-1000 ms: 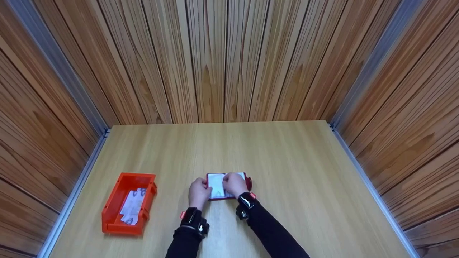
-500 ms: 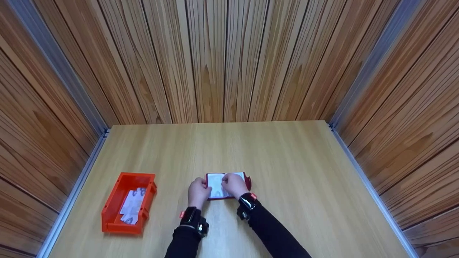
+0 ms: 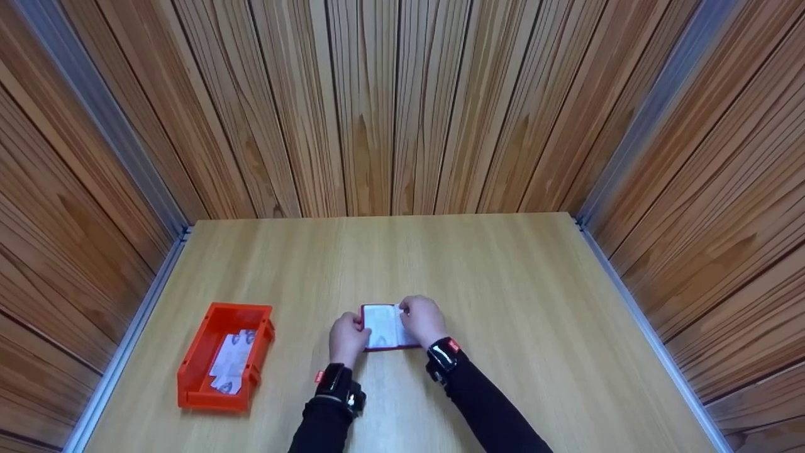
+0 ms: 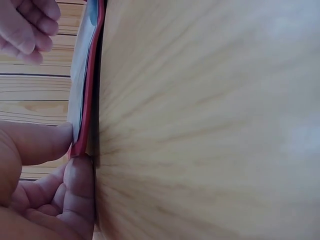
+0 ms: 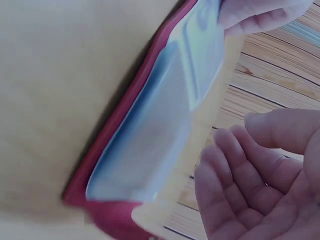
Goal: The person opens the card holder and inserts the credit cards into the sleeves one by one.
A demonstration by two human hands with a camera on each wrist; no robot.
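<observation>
A red card holder (image 3: 381,327) lies spread open on the wooden table, its clear plastic sleeves facing up. My left hand (image 3: 348,340) pinches its left edge, thumb on top and fingers beneath, as the left wrist view shows. Over the right-hand page is my right hand (image 3: 424,319), covering part of it in the head view. In the right wrist view its fingers (image 5: 227,185) are loosely bent, the thumb stands apart, and nothing is between them. The right sleeve (image 5: 145,135) bulges up a little there, and a red strap (image 5: 117,217) extends from the holder's edge.
An orange-red plastic bin (image 3: 188,377) stands on the table at the left, with pale printed paper pieces (image 3: 233,362) inside. Wood-plank walls (image 3: 371,107) with metal strips in the corners close off the table's back and sides.
My right hand has moved right and slightly away from me, off the middle of the card holder, baring more of the centre fold. My left hand keeps its pinch on the left edge.
</observation>
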